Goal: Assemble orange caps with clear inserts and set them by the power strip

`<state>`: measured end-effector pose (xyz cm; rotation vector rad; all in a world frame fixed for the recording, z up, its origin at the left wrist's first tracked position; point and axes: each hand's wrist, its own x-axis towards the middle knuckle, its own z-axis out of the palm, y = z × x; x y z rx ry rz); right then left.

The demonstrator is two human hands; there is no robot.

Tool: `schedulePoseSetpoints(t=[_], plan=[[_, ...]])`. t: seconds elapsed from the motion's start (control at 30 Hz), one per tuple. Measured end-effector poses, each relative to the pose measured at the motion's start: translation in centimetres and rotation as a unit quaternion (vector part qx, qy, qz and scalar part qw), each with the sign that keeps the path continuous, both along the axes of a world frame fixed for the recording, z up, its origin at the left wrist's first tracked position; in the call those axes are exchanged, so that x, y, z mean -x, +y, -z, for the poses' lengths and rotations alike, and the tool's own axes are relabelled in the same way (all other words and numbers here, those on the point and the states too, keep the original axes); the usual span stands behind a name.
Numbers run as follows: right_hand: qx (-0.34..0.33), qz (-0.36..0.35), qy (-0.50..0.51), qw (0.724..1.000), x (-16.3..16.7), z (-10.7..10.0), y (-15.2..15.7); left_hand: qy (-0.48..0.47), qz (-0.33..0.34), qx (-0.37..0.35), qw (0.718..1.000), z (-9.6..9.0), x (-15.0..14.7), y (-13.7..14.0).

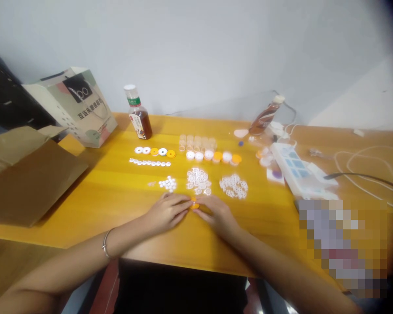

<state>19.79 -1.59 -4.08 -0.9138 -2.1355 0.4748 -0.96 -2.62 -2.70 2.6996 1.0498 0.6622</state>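
Note:
Between the fingertips of both hands is a small orange round piece (194, 206), with some white showing at its middle. My left hand (168, 211) pinches it from the left, and my right hand (218, 213) closes on its right side. Just beyond the hands lie a pile of small white discs (168, 183), a heap of clear plastic rings (198, 179) and another heap of white openwork pieces (234, 186). Farther back run rows of white and orange round caps (154, 151), a line of small white pieces (149, 163) and several clear cups (196, 143).
An open cardboard box (36, 174) and a paper bag (85, 104) stand at left. A dark-drink bottle (140, 120) is at the back; a second bottle (265, 117) leans at right. A white compartment case (293, 168) and white cables (363, 161) occupy the right side.

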Motion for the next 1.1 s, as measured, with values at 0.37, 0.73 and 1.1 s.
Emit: schedulePoseSetpoints(t=[0.37,0.73,1.1], plan=[[-0.072,0.008,-0.032,0.997,0.1,0.8,-0.1,0.054,-0.002,-0.063,0.997,-0.3,-0.1,-0.4],[-0.083,-0.008,-0.114,0.990,0.3,-0.1,-0.6,0.110,0.013,-0.129,0.986,0.2,-0.4,-0.6],[-0.095,-0.019,-0.146,0.985,0.4,-0.6,-0.9,0.059,0.017,-0.107,0.992,0.2,-0.6,-0.7]])
